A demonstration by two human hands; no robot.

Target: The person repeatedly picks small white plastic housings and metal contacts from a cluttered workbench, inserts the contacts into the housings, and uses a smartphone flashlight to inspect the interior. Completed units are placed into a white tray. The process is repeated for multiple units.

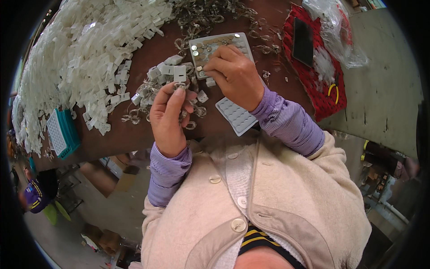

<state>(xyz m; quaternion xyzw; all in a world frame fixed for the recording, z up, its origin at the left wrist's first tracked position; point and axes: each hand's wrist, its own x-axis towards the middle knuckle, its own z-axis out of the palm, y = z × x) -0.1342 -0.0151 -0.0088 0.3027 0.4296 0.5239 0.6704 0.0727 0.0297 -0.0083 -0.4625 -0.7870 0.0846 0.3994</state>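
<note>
My left hand [171,112] is closed, thumb and fingers pinching a small white plastic case [179,74] with a dark slot, held upright. Thin clear wire coils hang about its fingers. Over a pale tray [245,41] my right hand [237,74] is bent, its thumb and fingertips pressed together at the tray's left side; what they grip, if anything, is hidden. Round silver button cells [195,53] sit in that tray. More white cases with wire coils [152,92] lie in a small heap behind and beside my left hand.
A large heap of white cases [98,36] covers the table's left. Wire bundles [197,18] lie at the back. Nearer stand a second pale tray [236,117] and a teal-edged tray stack [62,134]. On red cloth [316,101] lie a phone [303,42] and yellow-handled cutters [333,92].
</note>
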